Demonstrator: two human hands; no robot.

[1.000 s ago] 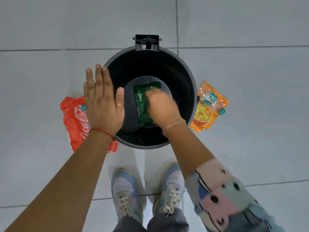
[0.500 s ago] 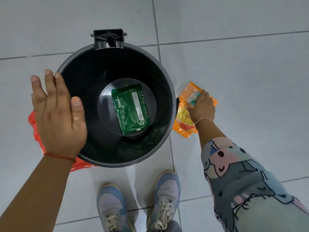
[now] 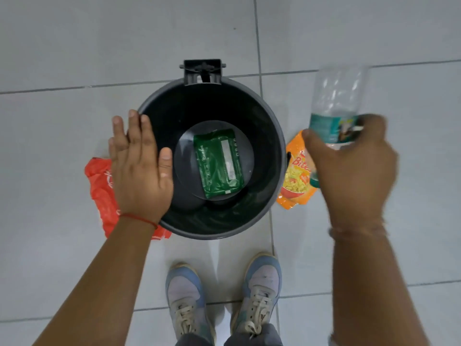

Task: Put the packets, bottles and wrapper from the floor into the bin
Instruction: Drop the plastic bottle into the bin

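Note:
A black round bin (image 3: 272, 126) stands on the tiled floor, with a green packet (image 3: 218, 163) lying flat on its bottom. My right hand (image 3: 354, 168) is raised to the right of the bin and grips a clear plastic bottle (image 3: 336, 103) with a teal label, base pointing away. Under that hand an orange snack packet (image 3: 296, 181) lies on the floor against the bin's right side. My left hand (image 3: 139, 168) hovers flat with fingers spread over the bin's left rim. A red wrapper (image 3: 99, 193) lies on the floor left of the bin, partly hidden by that hand.
My two shoes (image 3: 222, 298) stand just in front of the bin. A black hinge bracket (image 3: 202, 71) sticks up at the bin's far rim. Grey floor tiles surround everything.
My right hand let go of the green packet in the bin, reached to the floor on the right, and has now lifted the clear bottle off the orange packet. The left hand stayed over the rim.

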